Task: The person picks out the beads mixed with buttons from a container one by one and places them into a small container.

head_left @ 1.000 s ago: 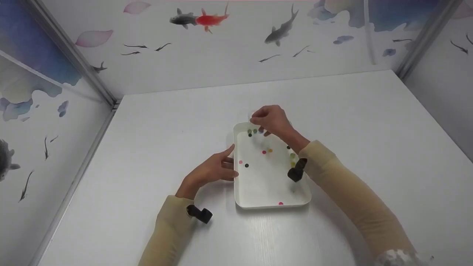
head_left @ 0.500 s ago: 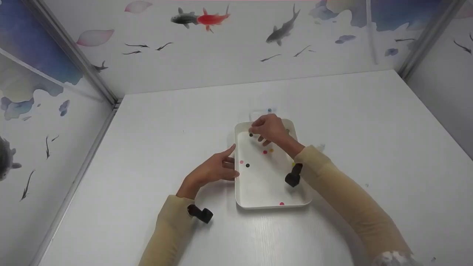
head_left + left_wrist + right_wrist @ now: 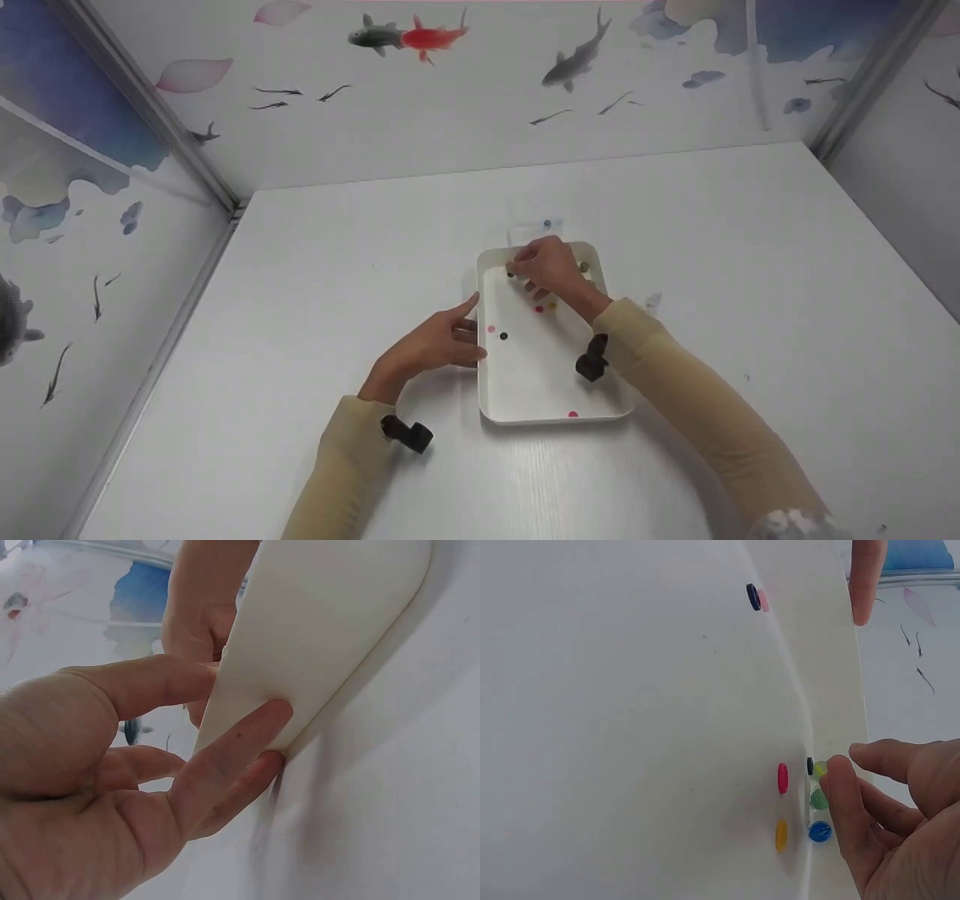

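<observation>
"Yellow-green disc (image 3: 819, 768): where is it?"

"Inside the white tray (image 3: 536, 382), by the wall near the far left corner, partly hidden by the fingertips of the right hand (image 3: 549, 264). A dark disc (image 3: 810, 766) is just beside it."

"Does that hand have hold of it?"

"I can't tell. Thumb and index finger come almost together there, the other fingers bent, but whether they grip the disc isn't clear."

"And the left hand (image 3: 429, 339)?"

"Its fingers are spread and nearly straight, resting against the outside of the tray's left wall, one tip at the rim."

"What else is in the tray?"

"A green disc (image 3: 819, 799) and a blue disc (image 3: 820, 831) follow in the row along the wall. Near them lie a red disc (image 3: 783, 778) and an orange disc (image 3: 781, 836). Nearer the left hand, a pink disc (image 3: 491, 329) sits close to a black disc (image 3: 504, 336)."

"Beyond the tray?"

"A clear piece (image 3: 521, 235) lies on the white table (image 3: 540, 480), just past the far rim."
</observation>
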A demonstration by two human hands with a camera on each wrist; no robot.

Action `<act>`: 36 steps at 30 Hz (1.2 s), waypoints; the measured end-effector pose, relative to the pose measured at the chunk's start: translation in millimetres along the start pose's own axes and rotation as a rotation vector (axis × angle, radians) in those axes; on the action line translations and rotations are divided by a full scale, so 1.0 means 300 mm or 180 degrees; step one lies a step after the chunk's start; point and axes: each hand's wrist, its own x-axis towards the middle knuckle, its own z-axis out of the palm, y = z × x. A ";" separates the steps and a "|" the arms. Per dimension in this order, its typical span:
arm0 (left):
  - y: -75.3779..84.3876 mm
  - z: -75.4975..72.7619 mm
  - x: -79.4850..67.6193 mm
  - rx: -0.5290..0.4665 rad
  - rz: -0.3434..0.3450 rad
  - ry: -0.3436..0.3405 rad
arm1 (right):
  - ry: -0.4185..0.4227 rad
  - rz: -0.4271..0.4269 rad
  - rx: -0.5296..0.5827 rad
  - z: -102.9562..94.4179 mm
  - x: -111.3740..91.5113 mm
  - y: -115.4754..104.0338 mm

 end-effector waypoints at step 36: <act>-0.006 -0.003 0.005 0.0102 -0.0014 0.0013 | 0.0324 -0.0126 -0.0039 0.033 0.018 0.011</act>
